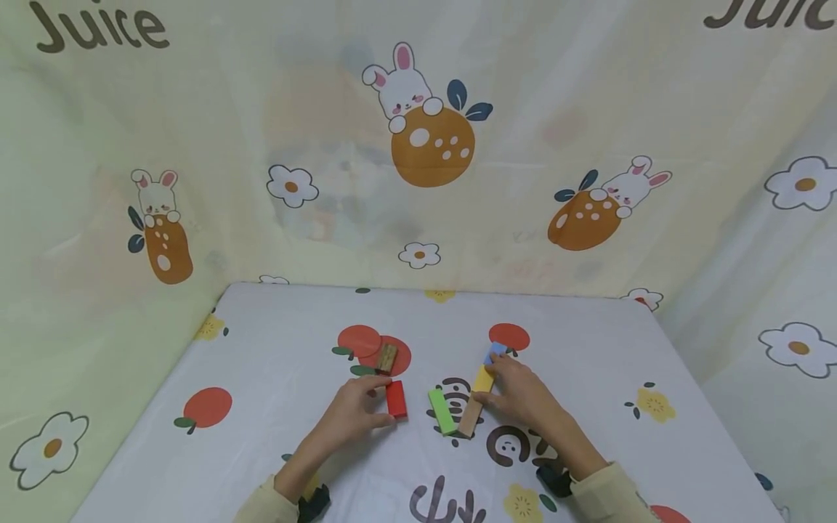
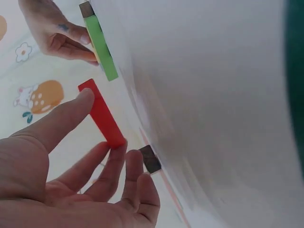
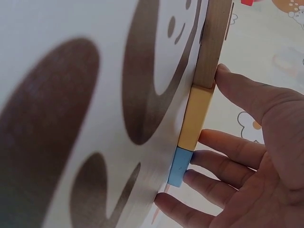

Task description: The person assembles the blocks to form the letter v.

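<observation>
My left hand (image 1: 349, 412) pinches a red block (image 1: 396, 399) by its two ends; the left wrist view shows the thumb on one end of the block (image 2: 107, 116) and a fingertip at the other. A wooden brown block (image 1: 469, 415), a yellow block (image 1: 483, 380) and a blue block (image 1: 495, 353) lie end to end in a slanting row. Alongside this row rests my right hand (image 1: 526, 396). In the right wrist view its thumb touches the brown block (image 3: 211, 42), and its relaxed fingers (image 3: 232, 145) touch the yellow (image 3: 195, 116) and blue (image 3: 180, 166) blocks.
A green block (image 1: 442, 411) slants to the left of the row, its near end by the brown block's near end. Beyond the red block lies a small dark patterned block (image 1: 386, 358). A printed curtain (image 1: 497, 218) hangs behind the table's far edge.
</observation>
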{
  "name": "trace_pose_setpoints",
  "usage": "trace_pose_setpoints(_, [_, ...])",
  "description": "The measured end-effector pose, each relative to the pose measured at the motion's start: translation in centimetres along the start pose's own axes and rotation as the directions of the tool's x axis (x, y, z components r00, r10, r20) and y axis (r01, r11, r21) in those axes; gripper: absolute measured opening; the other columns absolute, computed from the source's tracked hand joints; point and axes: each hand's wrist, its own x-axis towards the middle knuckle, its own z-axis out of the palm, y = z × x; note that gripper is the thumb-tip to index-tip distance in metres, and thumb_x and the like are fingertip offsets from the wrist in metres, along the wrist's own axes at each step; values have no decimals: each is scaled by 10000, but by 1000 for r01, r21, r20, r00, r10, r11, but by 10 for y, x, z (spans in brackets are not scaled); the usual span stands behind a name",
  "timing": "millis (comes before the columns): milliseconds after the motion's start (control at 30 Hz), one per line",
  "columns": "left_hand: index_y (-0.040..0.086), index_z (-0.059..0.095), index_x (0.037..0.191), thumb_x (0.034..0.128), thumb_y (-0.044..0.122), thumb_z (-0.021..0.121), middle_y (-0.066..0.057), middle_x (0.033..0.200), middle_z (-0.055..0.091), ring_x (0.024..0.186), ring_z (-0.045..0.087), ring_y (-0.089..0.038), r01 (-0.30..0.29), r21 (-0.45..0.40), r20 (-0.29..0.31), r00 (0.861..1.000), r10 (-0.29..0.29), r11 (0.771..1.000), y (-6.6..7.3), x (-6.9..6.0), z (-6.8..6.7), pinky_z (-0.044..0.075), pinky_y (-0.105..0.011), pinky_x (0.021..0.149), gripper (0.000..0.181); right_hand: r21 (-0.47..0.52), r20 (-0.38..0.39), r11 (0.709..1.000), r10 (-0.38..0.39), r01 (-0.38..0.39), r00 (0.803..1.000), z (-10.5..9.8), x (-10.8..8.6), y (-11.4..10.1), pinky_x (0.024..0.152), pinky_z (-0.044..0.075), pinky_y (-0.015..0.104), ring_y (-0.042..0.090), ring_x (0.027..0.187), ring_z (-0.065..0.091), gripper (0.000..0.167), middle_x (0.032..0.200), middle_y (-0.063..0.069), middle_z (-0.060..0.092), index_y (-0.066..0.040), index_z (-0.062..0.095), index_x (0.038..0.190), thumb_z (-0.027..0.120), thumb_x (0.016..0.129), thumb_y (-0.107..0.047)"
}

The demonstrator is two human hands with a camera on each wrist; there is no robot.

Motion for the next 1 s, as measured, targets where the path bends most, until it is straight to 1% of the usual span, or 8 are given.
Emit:
trace_pose_setpoints(167, [57,677,1388,815,146,913,-133,1346,699,1120,643,-265,25,-6,-26,999,-25,1000,3,1,1,624,-367,827,627,0,4,1000,7,-7,1000,0,0,0,1198,436,588,459,1521,452,678,1611,243,505,25,663,1387,856,884,-388])
trace_pose_setpoints(267, [71,674,1402,824,159,907,-127,1354,696,1126,637,-258,44,-10,-36,998,-45,999,5,3,1,631,-350,818,629,-2,8,1000,10,-10,1000,0,0,0,1203,433,584,454,1524,450,684,1614,239,503,26,655,1395,854,887,-386])
trace_pose_setpoints(400, [67,667,1413,831,171,900,-149,1333,695,1112,632,-267,50,-7,-49,998,-50,999,7,6,0,621,-339,792,635,-7,9,1000,8,-8,1000,0,-1,0,1207,428,586,455,1522,452,680,1616,241,499,32,654,1393,854,888,-379])
trace_pose_setpoints(567, [49,657,1425,827,149,903,-148,1290,700,1104,621,-288,48,-36,-71,996,-51,998,7,10,0,589,-314,760,654,-2,2,1000,9,-9,1000,0,-2,0,1203,433,583,458,1518,457,676,1611,244,504,37,662,1380,862,881,-372])
trace_pose_setpoints(700, [38,657,1420,819,140,910,-148,1271,700,1062,597,-268,55,-71,-71,996,-60,996,9,13,0,554,-280,723,660,-6,-1,1000,6,-6,1000,0,-2,0,1198,438,579,459,1512,464,669,1607,246,508,38,669,1369,865,878,-371])
trace_pose_setpoints(833, [52,657,1426,823,139,906,-164,1216,690,1026,567,-264,82,-112,-60,994,-89,990,11,16,0,513,-281,686,658,-11,0,1000,7,-7,1000,0,-2,0,1198,439,577,457,1514,463,666,1608,244,507,34,669,1371,863,879,-372])
trace_pose_setpoints(1000, [50,666,1403,832,126,894,-153,1167,691,1035,569,-283,77,-130,-57,995,-85,988,16,21,0,508,-295,716,619,-13,-4,1000,3,-3,1000,1,-1,1,1198,439,576,458,1515,461,666,1609,246,505,35,668,1372,862,880,-371])
